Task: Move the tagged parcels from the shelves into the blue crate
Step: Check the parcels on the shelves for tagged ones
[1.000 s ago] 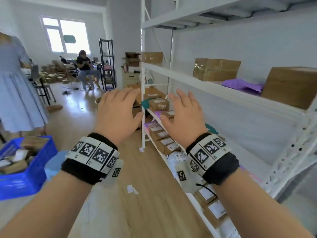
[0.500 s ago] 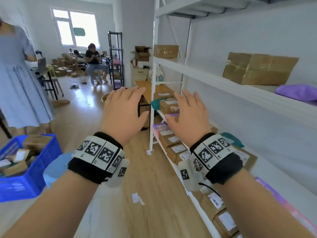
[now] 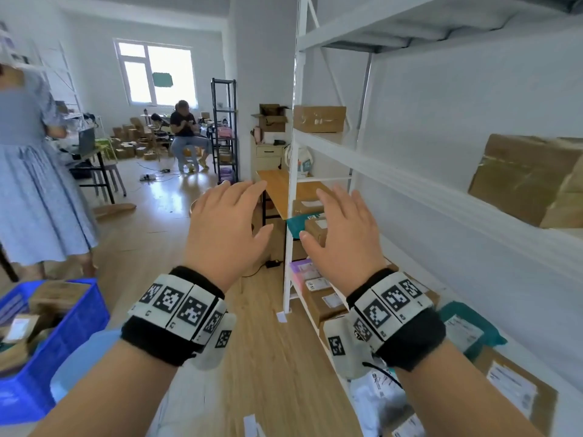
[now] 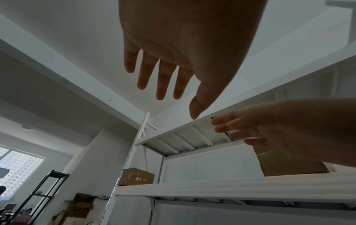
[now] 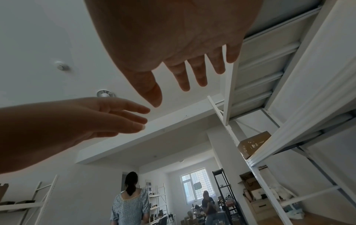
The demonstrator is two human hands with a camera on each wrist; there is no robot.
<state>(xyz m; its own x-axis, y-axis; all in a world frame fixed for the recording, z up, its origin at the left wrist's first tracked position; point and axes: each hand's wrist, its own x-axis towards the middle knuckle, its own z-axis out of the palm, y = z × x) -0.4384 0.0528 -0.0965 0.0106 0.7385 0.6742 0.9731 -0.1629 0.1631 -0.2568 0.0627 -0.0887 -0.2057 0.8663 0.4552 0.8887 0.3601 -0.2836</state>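
Observation:
Both hands are held out in front of me at chest height, fingers straight and spread, holding nothing. My left hand (image 3: pixel 227 222) hovers over the aisle floor. My right hand (image 3: pixel 342 231) hovers beside the white shelf unit (image 3: pixel 410 187). Labelled cardboard parcels (image 3: pixel 325 298) lie in a row on the low shelf below my right wrist, with a teal mailer (image 3: pixel 299 223) and a small box (image 3: pixel 315 230) further along. The blue crate (image 3: pixel 72 339) stands on the floor at lower left, holding several parcels. Each wrist view shows an empty palm (image 4: pixel 185 38) (image 5: pixel 173 33).
A person in a blue dress (image 3: pixel 34 190) stands at the left by a black table. Another person (image 3: pixel 186 134) sits at the far end among boxes. A black rack (image 3: pixel 224 127) and wooden desk (image 3: pixel 277 187) stand ahead. Large boxes (image 3: pixel 520 181) sit on the middle shelf.
My view has moved forward along the shelf and swung left. Both hands stay open and raised in the same pose, and the crate remains at lower left.

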